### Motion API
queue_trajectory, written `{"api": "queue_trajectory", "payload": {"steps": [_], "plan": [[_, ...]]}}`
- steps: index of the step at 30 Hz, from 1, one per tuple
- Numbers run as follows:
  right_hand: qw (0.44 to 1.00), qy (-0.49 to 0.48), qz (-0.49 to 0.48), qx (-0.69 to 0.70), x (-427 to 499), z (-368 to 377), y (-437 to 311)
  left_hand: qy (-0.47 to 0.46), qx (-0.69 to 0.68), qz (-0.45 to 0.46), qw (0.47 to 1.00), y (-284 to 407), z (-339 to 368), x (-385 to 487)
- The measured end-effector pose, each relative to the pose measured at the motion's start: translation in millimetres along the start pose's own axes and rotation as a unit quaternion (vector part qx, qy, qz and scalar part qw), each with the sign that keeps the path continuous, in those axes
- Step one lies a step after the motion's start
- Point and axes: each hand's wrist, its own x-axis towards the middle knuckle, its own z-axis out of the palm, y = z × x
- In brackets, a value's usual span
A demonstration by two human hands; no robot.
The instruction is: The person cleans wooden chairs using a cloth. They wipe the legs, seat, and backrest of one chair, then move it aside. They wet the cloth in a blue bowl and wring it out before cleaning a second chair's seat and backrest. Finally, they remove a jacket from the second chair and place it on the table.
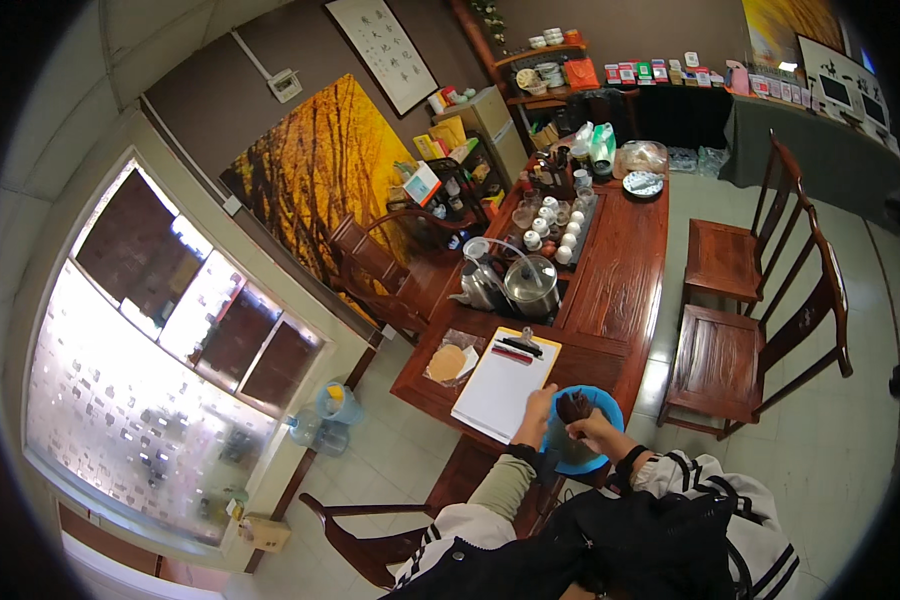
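A round blue plastic basin [611, 409] is at the near end of the dark wooden tea table, with murky liquid in its bottom. My left hand [536, 414] grips the basin's left rim; its fingertips are partly hidden. Over the basin's opening, my right hand [594, 433] holds a bunched dark brown cloth [573, 406]. Just left of the basin lies a clipboard [501, 397] with white paper and several pens [520, 348] near its clip. A clear bag with a round tan item [447, 364] rests beyond the clipboard's left side.
A steel kettle [481, 285] and a lidded glass-topped pot [532, 289] stand farther along the tea table [615, 292], before rows of white cups [568, 241]. Wooden chairs [716, 345] line the right side. Another chair [367, 551] is at lower left.
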Motion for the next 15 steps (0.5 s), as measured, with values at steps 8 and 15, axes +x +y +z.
{"api": "queue_trajectory", "payload": {"steps": [8, 15], "plan": [[0.889, -0.256, 0.07, 0.373, -17.4, -9.0, 9.0, -0.263, -0.345, -0.102, 0.895, 6.1, -7.9, -60.9], [0.923, -0.203, -0.084, 0.317, -66.0, 4.7, 18.0, -0.141, -0.096, 0.03, 0.985, -34.7, -5.6, -59.0]]}}
